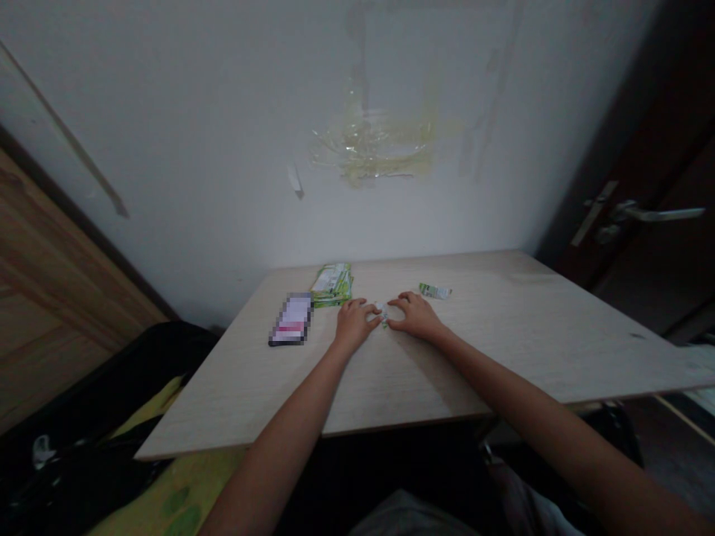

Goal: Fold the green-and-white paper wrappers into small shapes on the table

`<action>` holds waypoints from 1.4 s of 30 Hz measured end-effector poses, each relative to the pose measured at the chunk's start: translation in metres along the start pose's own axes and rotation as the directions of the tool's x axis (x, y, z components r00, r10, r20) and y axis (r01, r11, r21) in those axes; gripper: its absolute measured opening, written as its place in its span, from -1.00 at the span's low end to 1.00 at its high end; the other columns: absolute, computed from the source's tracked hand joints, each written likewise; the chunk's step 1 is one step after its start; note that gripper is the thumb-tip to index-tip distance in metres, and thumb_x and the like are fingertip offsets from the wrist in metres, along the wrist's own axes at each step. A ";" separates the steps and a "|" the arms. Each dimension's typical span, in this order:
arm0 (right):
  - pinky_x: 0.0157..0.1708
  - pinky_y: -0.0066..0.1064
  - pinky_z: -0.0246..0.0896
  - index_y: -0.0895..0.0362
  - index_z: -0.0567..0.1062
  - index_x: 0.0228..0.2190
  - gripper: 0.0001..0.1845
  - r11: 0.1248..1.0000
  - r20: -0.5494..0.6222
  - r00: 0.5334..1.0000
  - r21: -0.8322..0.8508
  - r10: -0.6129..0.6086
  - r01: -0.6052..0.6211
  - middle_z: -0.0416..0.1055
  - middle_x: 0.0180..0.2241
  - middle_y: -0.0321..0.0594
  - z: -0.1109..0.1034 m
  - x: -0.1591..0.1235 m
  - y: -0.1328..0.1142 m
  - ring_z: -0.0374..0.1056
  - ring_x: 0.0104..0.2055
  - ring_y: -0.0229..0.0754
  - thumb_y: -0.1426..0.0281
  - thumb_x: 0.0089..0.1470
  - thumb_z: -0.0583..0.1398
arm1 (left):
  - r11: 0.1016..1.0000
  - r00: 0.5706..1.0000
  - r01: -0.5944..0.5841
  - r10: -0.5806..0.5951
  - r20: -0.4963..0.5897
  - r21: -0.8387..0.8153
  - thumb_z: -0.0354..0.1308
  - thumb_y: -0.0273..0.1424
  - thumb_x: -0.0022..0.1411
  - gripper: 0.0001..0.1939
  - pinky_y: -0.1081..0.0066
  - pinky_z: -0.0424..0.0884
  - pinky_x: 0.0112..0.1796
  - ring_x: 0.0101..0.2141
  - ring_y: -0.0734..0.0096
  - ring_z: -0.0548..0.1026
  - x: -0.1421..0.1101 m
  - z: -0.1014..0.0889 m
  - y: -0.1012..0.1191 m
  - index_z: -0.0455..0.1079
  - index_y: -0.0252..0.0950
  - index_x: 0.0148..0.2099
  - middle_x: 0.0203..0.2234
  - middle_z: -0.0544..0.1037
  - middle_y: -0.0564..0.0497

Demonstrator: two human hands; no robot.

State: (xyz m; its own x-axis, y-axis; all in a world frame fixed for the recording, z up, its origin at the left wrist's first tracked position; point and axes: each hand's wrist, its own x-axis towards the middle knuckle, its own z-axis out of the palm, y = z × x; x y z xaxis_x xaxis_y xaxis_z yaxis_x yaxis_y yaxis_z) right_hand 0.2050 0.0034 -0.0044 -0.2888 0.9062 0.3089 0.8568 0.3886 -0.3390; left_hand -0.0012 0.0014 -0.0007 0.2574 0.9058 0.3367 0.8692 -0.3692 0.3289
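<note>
A small white-and-green printed piece (385, 317), paper or a wrapper, lies on the tabletop between my two hands. My left hand (353, 324) has its fingers curled, with thumb and fingertips at the piece's left edge. From the other side, my right hand (418, 317) bends its thumb and forefinger in a C-shape against the right edge. The fingertips cover part of the piece, so its full shape is hidden. Just behind my left hand sits a stack of green-and-white printed packets (332, 284). Beyond my right hand lies a single similar strip (435, 291).
A phone (291, 318) with a lit, blurred screen rests left of my left hand. The pale wooden table (503, 313) meets a white wall (223, 149) with peeling tape (380, 145). At right is a dark door with a metal handle (659, 214); yellow fabric (179, 491) lies below left.
</note>
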 end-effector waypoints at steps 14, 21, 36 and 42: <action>0.24 -0.03 0.02 0.04 0.44 0.14 -0.29 0.998 0.031 0.998 -0.022 -0.051 0.051 0.27 0.18 0.04 0.002 -0.004 0.003 0.17 0.24 0.10 -0.05 0.04 0.28 | 0.999 1.000 0.012 -0.012 -0.006 -0.029 0.23 -0.19 0.27 -0.75 0.15 0.22 0.17 0.14 0.16 0.35 -0.001 0.001 -0.001 0.60 -0.08 -0.05 0.06 0.50 -0.07; 0.13 -0.26 0.18 0.18 0.59 -0.06 -0.68 0.980 -0.008 0.987 0.121 -0.158 0.158 0.46 -0.02 -0.02 -0.010 0.005 0.024 0.35 0.05 -0.08 0.31 0.19 0.23 | 0.999 1.000 -0.003 0.003 0.002 -0.033 0.21 -0.20 0.28 -0.74 0.15 0.22 0.18 0.14 0.15 0.37 -0.001 0.001 -0.002 0.60 -0.10 -0.04 0.06 0.50 -0.08; 0.11 -0.13 0.19 0.18 0.44 0.12 -0.51 0.966 -0.307 0.920 -0.013 0.243 -0.259 0.31 0.03 0.09 -0.018 0.002 0.031 0.22 0.10 0.11 0.39 0.16 0.13 | 0.998 0.999 -0.037 0.036 -0.006 -0.055 0.29 -0.08 0.19 -0.62 0.16 0.17 0.19 0.13 0.18 0.36 -0.005 0.004 -0.001 0.55 -0.11 0.00 0.04 0.51 -0.05; 0.00 -0.03 0.24 0.23 0.49 0.04 -0.56 0.924 -0.319 0.892 -0.105 0.320 -0.368 0.28 -0.03 0.23 -0.016 -0.001 0.036 0.17 0.07 0.25 0.38 0.12 0.16 | 0.999 0.999 -0.036 0.037 0.010 -0.027 0.24 -0.13 0.24 -0.60 0.16 0.20 0.17 0.14 0.18 0.35 -0.004 0.007 -0.003 0.52 -0.02 0.11 0.07 0.48 -0.06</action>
State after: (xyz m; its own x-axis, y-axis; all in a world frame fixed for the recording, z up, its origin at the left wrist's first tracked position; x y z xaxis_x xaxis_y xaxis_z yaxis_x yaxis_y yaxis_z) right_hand 0.2424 0.0141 -0.0025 0.1525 0.8794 0.4509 0.9426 0.0076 -0.3338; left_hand -0.0017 0.0008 -0.0092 0.2933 0.8937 0.3396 0.8477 -0.4073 0.3397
